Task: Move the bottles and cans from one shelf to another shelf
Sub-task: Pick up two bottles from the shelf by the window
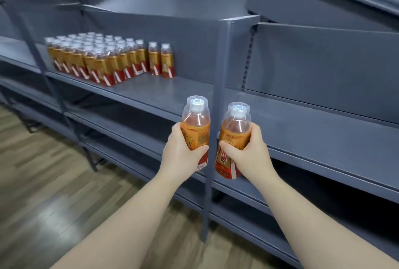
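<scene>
Left hand (183, 149) wraps the left bottle (195, 121) at its labelled middle, thumb across the near face and fingers round the far side. Right hand (248, 152) holds the right bottle (235, 126) the same way, slightly lower on the body. Both bottles are upright with caps up, held in the air in front of the shelf (172, 87), one on each side of the grey upright post (218, 95). They are close together but not touching.

The rest of the stock is a tight block of bottles (103, 59) standing on the left part of the same shelf, well apart from the hands. Two single bottles (160, 60) stand just beside its right end. The board of the right bay (302, 121) lies just behind the right bottle.

Handling, judged from appearance:
- The bottles are small clear plastic, filled with amber liquid to the shoulder, so probably moderately heavy for their size.
- Walls are likely stiff while full and sealed, though a hard squeeze would flex them.
- The printed sleeve looks glossy and may be slippery — a full wrap is safer than a fingertip pinch.
- A clear dome sits over the white cap. I cannot tell how firmly it is fixed, so I would avoid lifting by the top.
- Best hold is mid-body on the sleeve, as now.
- A dropped bottle should not shatter, though it would probably roll across the wooden floor (43, 160).
</scene>
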